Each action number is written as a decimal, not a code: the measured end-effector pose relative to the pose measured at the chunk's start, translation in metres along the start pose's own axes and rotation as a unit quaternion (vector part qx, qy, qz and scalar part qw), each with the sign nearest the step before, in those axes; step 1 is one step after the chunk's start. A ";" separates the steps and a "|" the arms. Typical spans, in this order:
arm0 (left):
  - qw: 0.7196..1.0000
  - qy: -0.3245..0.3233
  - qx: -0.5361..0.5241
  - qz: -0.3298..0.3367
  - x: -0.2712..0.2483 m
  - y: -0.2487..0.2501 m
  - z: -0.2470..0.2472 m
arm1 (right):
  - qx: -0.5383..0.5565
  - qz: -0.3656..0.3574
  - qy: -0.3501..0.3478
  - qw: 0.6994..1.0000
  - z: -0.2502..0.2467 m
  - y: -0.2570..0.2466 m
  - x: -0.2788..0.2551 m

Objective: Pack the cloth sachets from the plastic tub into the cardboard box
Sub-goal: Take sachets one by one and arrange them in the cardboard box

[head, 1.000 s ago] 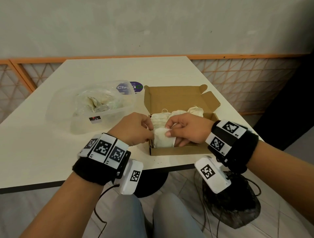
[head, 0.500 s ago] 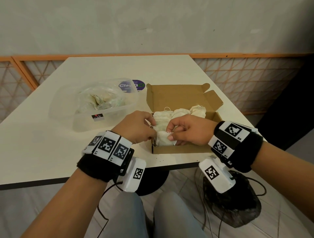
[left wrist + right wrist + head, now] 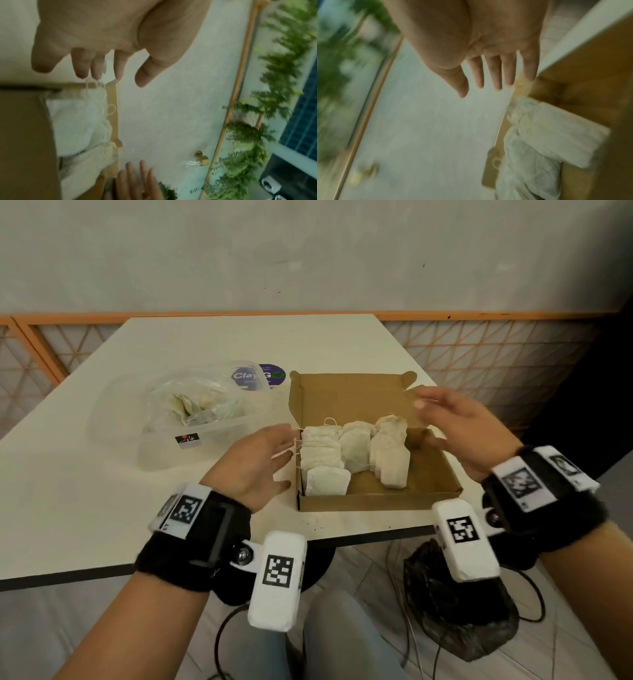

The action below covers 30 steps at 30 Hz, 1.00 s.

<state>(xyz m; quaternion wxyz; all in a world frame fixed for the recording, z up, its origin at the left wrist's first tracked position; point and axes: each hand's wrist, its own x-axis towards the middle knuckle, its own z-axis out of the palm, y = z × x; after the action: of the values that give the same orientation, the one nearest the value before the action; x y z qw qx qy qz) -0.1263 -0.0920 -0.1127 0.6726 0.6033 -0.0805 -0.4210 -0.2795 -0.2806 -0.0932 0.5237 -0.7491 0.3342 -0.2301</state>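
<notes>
An open cardboard box (image 3: 376, 503) sits near the table's front edge, its lid (image 3: 346, 395) standing up at the back. Several cream cloth sachets (image 3: 327, 455) lie in rows inside it, also seen in the left wrist view (image 3: 77, 121) and the right wrist view (image 3: 544, 136). My left hand (image 3: 270, 453) hovers just left of the box, fingers spread and holding nothing (image 3: 109, 75). My right hand (image 3: 445, 419) is raised over the box's right side by the lid, fingers straight and empty (image 3: 489, 83). A clear plastic tub (image 3: 191, 419) with more sachets stands to the left.
A round purple sticker (image 3: 270, 375) lies on the white table (image 3: 85, 508) behind the tub. The table's front edge runs just under my wrists. A dark bag (image 3: 459, 611) and cables lie on the floor below. An orange lattice fence (image 3: 479, 357) borders the table.
Both hands have let go of the sachet at the box's front left and drawn apart, left hand leftward, right hand up and right. The sachet now lies in the box.
</notes>
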 end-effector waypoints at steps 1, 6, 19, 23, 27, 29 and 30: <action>0.999 -0.006 -0.032 -0.009 0.000 -0.004 0.000 | 0.030 0.040 0.029 0.998 -0.009 0.009 -0.001; 0.997 -0.031 -0.070 0.005 -0.002 -0.024 0.010 | 0.189 0.185 -0.015 0.964 -0.013 0.048 -0.012; 0.974 0.137 0.067 0.168 -0.009 -0.002 -0.003 | -0.050 -0.003 0.123 0.991 -0.001 0.036 -0.003; 0.958 0.168 0.040 0.228 -0.005 0.023 -0.013 | -0.086 -0.004 0.059 0.995 0.004 0.032 -0.006; 0.958 0.181 0.118 0.187 0.010 0.024 -0.021 | -0.117 0.015 0.041 0.992 0.015 0.032 0.005; 0.966 0.177 0.120 0.146 0.013 0.022 -0.022 | -0.147 0.021 0.010 0.989 0.018 0.031 0.009; 0.965 0.181 0.128 0.138 0.012 0.021 -0.023 | -0.163 0.025 -0.004 0.986 0.019 0.028 0.010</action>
<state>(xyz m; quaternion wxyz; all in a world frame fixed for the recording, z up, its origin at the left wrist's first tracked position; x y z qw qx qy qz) -0.0945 -0.0845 -0.1050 0.6449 0.7333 -0.0929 -0.1940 -0.2674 -0.2827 -0.1264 0.4013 -0.8168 0.3841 -0.1559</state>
